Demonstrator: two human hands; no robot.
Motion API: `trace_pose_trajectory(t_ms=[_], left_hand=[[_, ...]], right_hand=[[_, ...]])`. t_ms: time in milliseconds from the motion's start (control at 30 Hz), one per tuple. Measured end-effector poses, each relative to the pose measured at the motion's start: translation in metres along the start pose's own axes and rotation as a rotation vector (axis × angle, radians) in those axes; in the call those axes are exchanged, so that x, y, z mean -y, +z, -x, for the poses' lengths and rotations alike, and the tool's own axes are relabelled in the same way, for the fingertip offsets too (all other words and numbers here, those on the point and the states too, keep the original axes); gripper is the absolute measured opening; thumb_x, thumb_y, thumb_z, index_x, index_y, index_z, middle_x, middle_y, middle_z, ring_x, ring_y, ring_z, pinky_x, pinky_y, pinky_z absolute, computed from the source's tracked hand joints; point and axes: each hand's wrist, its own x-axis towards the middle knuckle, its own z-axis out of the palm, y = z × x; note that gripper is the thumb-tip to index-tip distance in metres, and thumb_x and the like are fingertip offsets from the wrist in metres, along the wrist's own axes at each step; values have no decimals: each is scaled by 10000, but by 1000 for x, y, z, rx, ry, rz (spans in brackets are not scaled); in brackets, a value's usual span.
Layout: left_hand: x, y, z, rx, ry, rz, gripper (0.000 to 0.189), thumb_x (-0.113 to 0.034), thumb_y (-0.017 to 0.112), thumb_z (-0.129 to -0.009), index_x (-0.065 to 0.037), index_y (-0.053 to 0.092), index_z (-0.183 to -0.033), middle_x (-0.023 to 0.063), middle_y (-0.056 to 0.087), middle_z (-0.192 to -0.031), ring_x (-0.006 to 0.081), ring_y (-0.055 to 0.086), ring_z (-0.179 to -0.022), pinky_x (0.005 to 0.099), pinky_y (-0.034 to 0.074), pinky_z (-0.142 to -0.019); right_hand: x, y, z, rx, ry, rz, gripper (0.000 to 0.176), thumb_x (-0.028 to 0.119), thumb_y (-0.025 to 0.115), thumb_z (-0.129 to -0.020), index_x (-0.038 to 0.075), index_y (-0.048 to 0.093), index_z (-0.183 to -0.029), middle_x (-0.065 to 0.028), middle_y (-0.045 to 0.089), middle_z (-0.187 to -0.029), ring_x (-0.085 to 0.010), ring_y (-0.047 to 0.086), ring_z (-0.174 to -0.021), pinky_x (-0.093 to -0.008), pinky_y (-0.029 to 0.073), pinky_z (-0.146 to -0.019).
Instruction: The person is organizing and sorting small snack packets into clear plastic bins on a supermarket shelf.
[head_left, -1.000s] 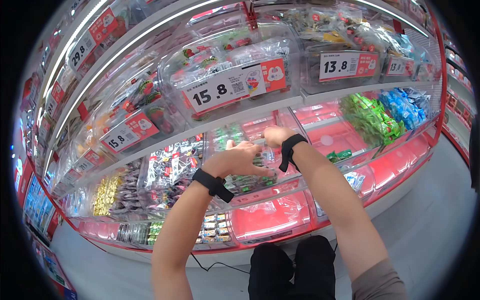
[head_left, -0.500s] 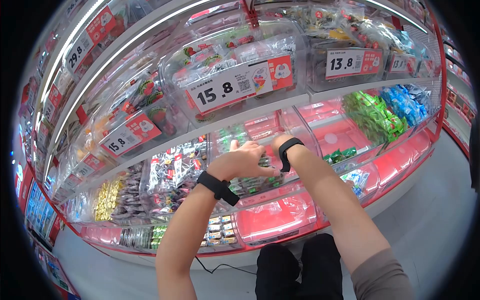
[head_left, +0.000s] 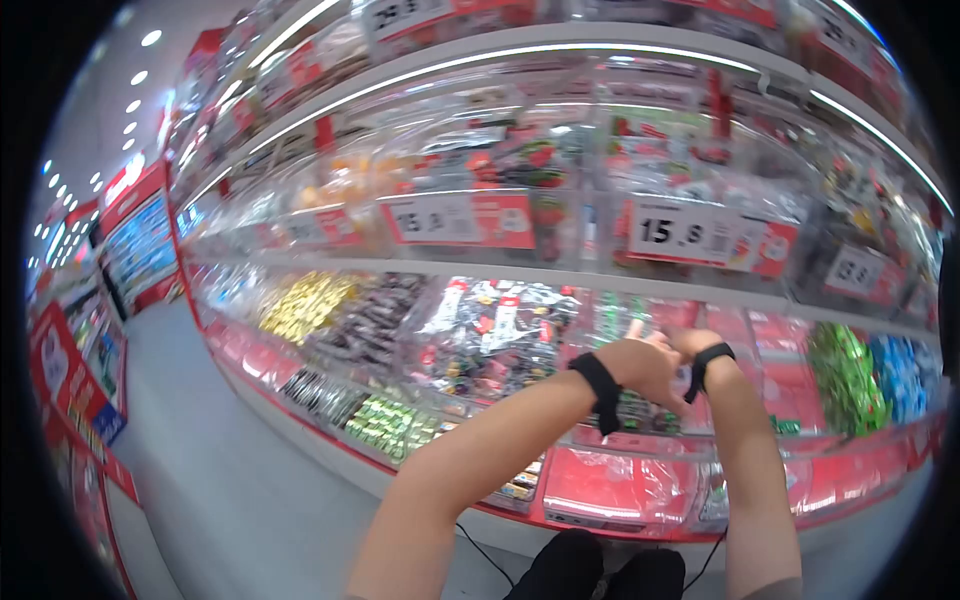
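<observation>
My left hand (head_left: 652,366) is over a clear bin of small green-and-dark wrapped packets (head_left: 645,412) on the lower shelf. Its thumb is stretched away from the other fingers, and I see nothing held in it. Close beside it, my right hand (head_left: 690,342) bends down into the same bin, its fingers hidden behind the wrist and the left hand. Each wrist wears a black band. Left of the hands lies a pile of clear bags with dark and red contents (head_left: 500,335).
Gold-wrapped pieces (head_left: 310,305) fill a bin farther left. Green packets (head_left: 845,375) and blue packets (head_left: 900,375) lie to the right. A shelf edge (head_left: 520,275) with price cards crosses above the hands. Grey aisle floor (head_left: 210,430) runs along the left.
The view has swung left, so the shelves and both hands sit farther right and more aisle shows. Both hands stay at the same bin, now closer together. The picture is blurrier.
</observation>
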Motion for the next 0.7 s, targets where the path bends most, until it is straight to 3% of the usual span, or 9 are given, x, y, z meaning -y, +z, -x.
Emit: trace_pose_trajectory(t_ms=[33,67,100,167,233,333,500,633,700], left_hand=[[1,1,-1,-18,4,4,916,-718,595,-693,14,524,-1239,217,509,-1287,327,409,-1277,601,124,-1095],[2,0,-3,-8,-2,23,922,-720,600,-687,18,527,-1235,209,519,-1283,322,412,-1274,601,130,-1094],[1,-1,-4,15,4,42,929,-722,606,-680,22,529,-1232,200,528,-1279,317,415,-1272,601,137,-1094],[-2,-3,-6,68,-25,20,923,-731,614,-663,18,560,-1200,181,563,-1242,309,420,-1269,599,140,-1094],[-1,0,-4,24,4,64,916,-741,611,-657,17,588,-1171,173,583,-1215,308,421,-1267,597,141,-1096],[1,4,-14,60,-9,42,941,-756,600,-655,4,577,-1211,150,562,-1269,308,392,-1297,595,119,-1102],[3,8,-22,80,-26,42,973,-774,598,-637,-32,552,-1264,113,552,-1301,291,371,-1318,594,99,-1101],[8,13,-17,14,-62,91,952,-782,625,-594,-81,592,-1237,103,566,-1286,273,377,-1315,573,122,-1098],[8,9,-17,34,-52,115,930,-776,636,-584,-88,615,-1210,107,577,-1271,276,392,-1302,567,134,-1095]], right_hand=[[-19,16,-31,0,-221,111,443,404,487,-896,100,554,-1211,-157,645,-1132,-269,619,-1009,-396,465,-828],[-57,47,-84,-6,-176,-51,425,414,466,-901,104,587,-1166,-148,656,-1105,-257,620,-971,-403,466,-807],[-68,47,-87,145,-27,-563,425,423,468,-895,94,613,-1121,-150,661,-1080,-244,626,-912,-407,471,-757],[-45,33,-65,-13,-1,-118,383,341,490,-875,87,595,-1142,-259,599,-1140,-358,604,-1054,-484,486,-854],[-30,24,-41,-152,-19,-59,359,335,541,-841,55,624,-1049,-272,619,-1073,-364,618,-1016,-490,492,-834],[-22,15,-28,-98,-75,-47,390,337,620,-778,24,636,-1009,-262,644,-997,-373,631,-975,-481,502,-804],[-24,9,-39,-64,-30,-66,331,266,585,-817,1,636,-1009,-263,641,-1006,-409,618,-977,-477,504,-800],[-8,-4,-19,-489,-347,-40,251,163,572,-805,-70,644,-863,-283,637,-818,-420,639,-839,-443,518,-693],[14,-23,20,-471,-430,-65,220,117,641,-728,-77,644,-831,-290,629,-801,-416,635,-862,-439,517,-710]])
